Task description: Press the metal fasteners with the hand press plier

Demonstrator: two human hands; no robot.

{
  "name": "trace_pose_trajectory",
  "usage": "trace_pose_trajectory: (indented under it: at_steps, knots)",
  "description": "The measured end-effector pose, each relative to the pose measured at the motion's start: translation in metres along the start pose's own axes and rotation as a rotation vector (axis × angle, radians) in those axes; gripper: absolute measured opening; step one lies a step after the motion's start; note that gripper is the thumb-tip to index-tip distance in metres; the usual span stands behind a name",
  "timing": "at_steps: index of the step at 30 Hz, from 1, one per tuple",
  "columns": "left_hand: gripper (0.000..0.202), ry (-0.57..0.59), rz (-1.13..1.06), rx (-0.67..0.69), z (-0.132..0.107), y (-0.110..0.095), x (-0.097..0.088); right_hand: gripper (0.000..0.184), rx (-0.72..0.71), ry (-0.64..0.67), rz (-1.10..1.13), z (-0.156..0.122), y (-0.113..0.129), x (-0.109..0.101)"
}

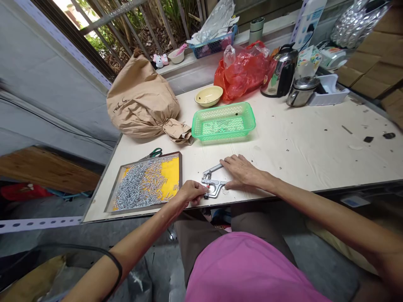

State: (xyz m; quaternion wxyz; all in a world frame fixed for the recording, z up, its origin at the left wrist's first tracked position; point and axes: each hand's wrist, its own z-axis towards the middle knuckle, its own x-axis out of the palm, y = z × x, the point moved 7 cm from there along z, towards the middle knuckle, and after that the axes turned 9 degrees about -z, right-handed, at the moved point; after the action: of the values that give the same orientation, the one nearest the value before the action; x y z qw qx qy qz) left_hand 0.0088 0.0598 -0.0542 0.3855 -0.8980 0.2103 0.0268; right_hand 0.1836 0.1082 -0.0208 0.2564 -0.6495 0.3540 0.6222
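A pair of grey metal snap-fastener pliers point(215, 183) lies near the table's front edge, its jaws toward my left hand. My right hand point(241, 171) is wrapped round the handles, which stand apart. At the jaw end, my left hand point(192, 191) has its fingers pinched together; whatever they hold is too small or hidden to make out. A small red piece shows between the jaws. Just left of my left hand sits a shallow tray point(180, 174) with a yellow bottom, heaped with several small silvery metal pieces point(135, 184).
Beyond the pliers stands a green plastic basket point(223, 136) holding a few small pieces. Behind are a yellow bowl point(208, 96), a red plastic bag point(242, 73), a brown paper sack point(143, 100) and a kettle point(280, 71). Green-handled scissors point(155, 152) lie behind the tray.
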Motion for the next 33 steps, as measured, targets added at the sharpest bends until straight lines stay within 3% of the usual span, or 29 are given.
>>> trace_pose_trajectory:
  at_steps: [5,7,9,11,13,16,19,23,29,33]
  knots:
    - [0.035,-0.06,0.12,0.033,-0.007,0.003,-0.002,0.065,-0.007,-0.041,0.04,-0.007,0.006,-0.001]
    - [0.032,-0.204,0.286,0.19,-0.015,-0.011,-0.006,0.06,0.01,-0.07,0.078,-0.01,0.009,-0.003]
    - [0.027,-0.345,0.464,0.452,-0.026,-0.033,-0.005,0.06,0.034,-0.087,0.113,-0.013,0.013,-0.007]
    - [0.026,-0.347,0.608,0.676,-0.03,-0.049,0.006,0.063,0.054,-0.089,0.141,-0.013,0.018,-0.008]
    - [0.043,-0.282,0.713,0.779,-0.02,-0.057,0.017,0.07,0.071,-0.09,0.167,-0.01,0.02,-0.007]
    - [0.063,-0.143,0.82,0.786,0.003,-0.067,0.029,0.083,0.073,-0.095,0.193,-0.005,0.016,-0.006]
    - [0.069,-0.084,0.91,0.698,0.014,-0.071,0.037,0.094,0.109,-0.054,0.18,-0.003,0.009,-0.006]
    - [0.068,-0.123,1.003,0.609,0.014,-0.076,0.044,0.076,0.172,0.033,0.069,-0.002,0.006,-0.006]
    - [0.04,-0.129,1.035,0.616,0.017,-0.088,0.046,0.048,0.147,-0.045,0.005,0.007,0.008,-0.002]
    - [0.013,-0.117,0.997,0.673,0.018,-0.087,0.046,0.035,0.127,0.008,0.05,0.011,0.004,0.013]
